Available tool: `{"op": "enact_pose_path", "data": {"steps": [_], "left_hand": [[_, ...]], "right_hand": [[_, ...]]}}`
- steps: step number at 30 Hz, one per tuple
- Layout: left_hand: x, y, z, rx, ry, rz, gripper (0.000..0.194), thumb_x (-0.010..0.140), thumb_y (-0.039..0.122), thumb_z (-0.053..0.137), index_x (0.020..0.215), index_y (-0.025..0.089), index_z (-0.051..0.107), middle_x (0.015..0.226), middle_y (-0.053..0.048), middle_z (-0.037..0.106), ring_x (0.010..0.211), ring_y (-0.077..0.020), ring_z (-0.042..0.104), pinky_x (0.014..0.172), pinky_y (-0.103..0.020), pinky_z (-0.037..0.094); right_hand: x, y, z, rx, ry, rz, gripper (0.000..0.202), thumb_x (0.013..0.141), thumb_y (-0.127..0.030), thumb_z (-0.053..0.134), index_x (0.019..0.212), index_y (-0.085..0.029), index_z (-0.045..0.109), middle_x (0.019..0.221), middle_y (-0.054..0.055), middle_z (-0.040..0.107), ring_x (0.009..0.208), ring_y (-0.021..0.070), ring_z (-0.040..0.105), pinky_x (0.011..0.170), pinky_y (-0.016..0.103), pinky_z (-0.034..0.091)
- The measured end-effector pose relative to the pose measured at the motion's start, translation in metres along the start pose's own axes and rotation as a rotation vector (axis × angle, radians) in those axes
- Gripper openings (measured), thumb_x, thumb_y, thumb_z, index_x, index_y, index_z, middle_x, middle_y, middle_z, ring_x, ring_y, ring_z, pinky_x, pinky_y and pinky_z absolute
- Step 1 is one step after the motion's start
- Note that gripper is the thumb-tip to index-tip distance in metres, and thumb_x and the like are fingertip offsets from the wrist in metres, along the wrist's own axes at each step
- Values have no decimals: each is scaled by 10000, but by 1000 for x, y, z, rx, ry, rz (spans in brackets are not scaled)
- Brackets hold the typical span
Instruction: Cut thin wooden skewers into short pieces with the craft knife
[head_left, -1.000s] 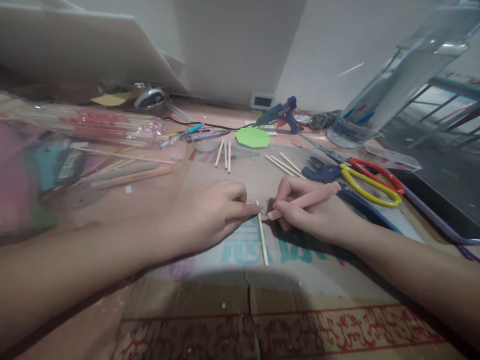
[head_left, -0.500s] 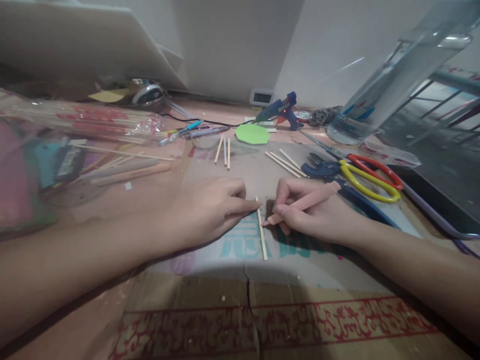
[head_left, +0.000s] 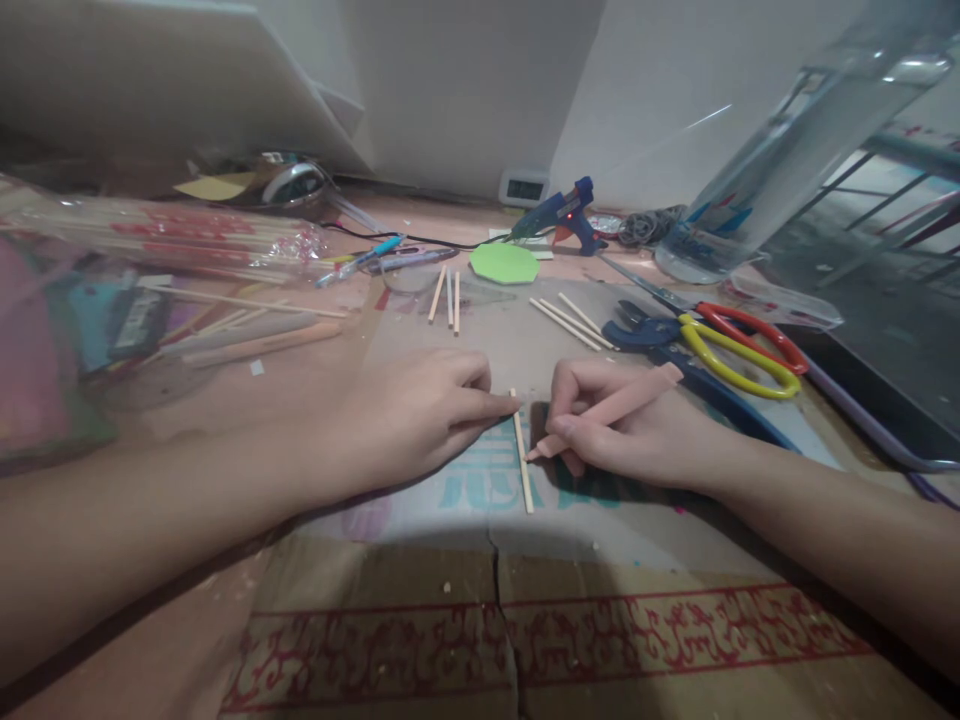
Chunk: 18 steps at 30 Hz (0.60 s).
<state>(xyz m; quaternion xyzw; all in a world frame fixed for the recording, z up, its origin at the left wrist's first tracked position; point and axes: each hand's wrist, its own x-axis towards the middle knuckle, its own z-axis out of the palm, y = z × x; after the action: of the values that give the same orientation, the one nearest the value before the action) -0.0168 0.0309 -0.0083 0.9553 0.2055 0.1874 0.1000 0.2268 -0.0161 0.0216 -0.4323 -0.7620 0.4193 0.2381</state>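
Note:
A short wooden stick [head_left: 523, 465] lies nearly upright in view on the cardboard sheet [head_left: 420, 580]. My left hand [head_left: 420, 415] rests at its left, the index fingertip pressed on the stick's upper end and the other fingers curled under. My right hand [head_left: 622, 425] is closed round a pink marker [head_left: 630, 398], whose tip touches or almost touches the stick's right side below its middle. Beyond my hands lie three short sticks [head_left: 451, 300] and, more to the right, another small group of sticks [head_left: 566, 322].
Blue pliers [head_left: 705, 385] and red-and-yellow-handled scissors [head_left: 739, 355] lie at the right, near a phone [head_left: 870, 400] and a tall clear bottle [head_left: 720, 230]. A glue gun [head_left: 566, 215] and green paper octagon [head_left: 504, 263] are behind. Bagged sticks [head_left: 172, 240] lie left.
The marker tip in my right hand has moved slightly down along the stick. My left hand keeps its place on the stick's upper end.

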Motion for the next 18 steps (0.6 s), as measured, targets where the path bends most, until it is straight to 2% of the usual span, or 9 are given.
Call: {"op": "enact_pose_path", "data": {"steps": [3, 6, 10, 14, 18], "left_hand": [[1, 1, -2, -1, -9, 2, 339, 1061, 293, 444, 1227, 248, 736, 885, -60, 643, 791, -179, 591, 684, -293, 438], [2, 2, -4, -11, -33, -2, 333, 1061, 293, 446, 1214, 240, 737, 885, -57, 641, 792, -177, 591, 690, -289, 439], [2, 3, -5, -24, -55, -23, 328, 1065, 301, 451, 1237, 257, 726, 884, -53, 640, 809, -178, 598, 700, -286, 438], [2, 3, -3, -8, -31, -15, 320, 1057, 287, 467, 1236, 257, 730, 890, -54, 644, 809, -179, 601, 698, -287, 443], [1, 3, -3, -16, -14, -13, 321, 1052, 269, 470, 1230, 237, 734, 896, -58, 648, 805, -179, 603, 689, -286, 454]], "right_hand": [[0, 0, -1, 136, 25, -5, 111, 931, -220, 625, 833, -180, 657, 705, 2, 698, 527, 96, 600, 480, 207, 453], [-2, 0, -7, 206, 93, -74, 178, 972, -332, 628, 905, -193, 717, 695, -9, 678, 550, 96, 584, 493, 207, 435], [-6, -3, -12, 192, 38, -69, 127, 929, -305, 700, 1002, -206, 664, 761, -3, 699, 619, 108, 606, 526, 204, 442], [-8, -2, -7, 169, 64, 52, 201, 921, -269, 692, 889, -227, 498, 637, -41, 629, 545, 100, 538, 463, 188, 380], [-6, -1, 2, 174, 35, 132, 291, 891, -317, 709, 773, -222, 461, 623, -34, 578, 532, 92, 494, 445, 190, 355]]}}
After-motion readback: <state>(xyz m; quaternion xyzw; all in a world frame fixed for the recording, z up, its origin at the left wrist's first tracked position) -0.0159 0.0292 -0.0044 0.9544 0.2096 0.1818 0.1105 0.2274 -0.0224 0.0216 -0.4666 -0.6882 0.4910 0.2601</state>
